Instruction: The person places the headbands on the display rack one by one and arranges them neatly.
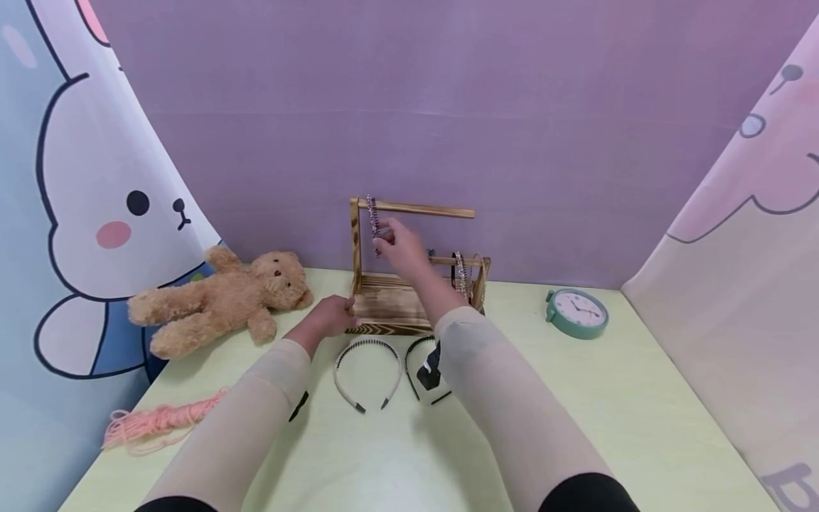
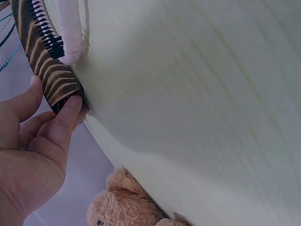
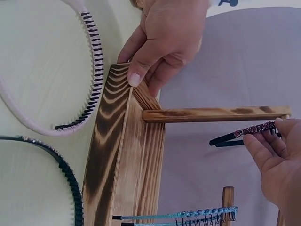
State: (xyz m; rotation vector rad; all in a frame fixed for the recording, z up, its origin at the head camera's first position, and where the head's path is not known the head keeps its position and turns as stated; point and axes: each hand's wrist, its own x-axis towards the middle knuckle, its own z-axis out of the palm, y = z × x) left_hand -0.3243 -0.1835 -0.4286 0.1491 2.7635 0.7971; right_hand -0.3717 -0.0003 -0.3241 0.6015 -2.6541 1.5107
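Observation:
My right hand point(image 1: 403, 247) pinches a dark headband with sparkly beads point(image 3: 254, 130) between thumb and fingers. In the head view this headband hangs over the left end of the upper bar point(image 1: 425, 209) of a wooden headband rack point(image 1: 390, 304). Down at the rack's front left corner, my left hand point(image 1: 329, 315) grips the striped wood, thumb on one side and fingers on the other. A blue headband point(image 3: 202, 215) and a beaded one point(image 1: 461, 274) hang on the lower bar at the right.
In front of the rack lie a white toothed headband point(image 1: 369, 342) and a black headband with a bow point(image 1: 430, 375). A teddy bear point(image 1: 233, 299) and pink yarn point(image 1: 163, 421) lie at left. A green clock point(image 1: 578, 313) is at right. Behind hangs a purple backdrop point(image 1: 576, 142).

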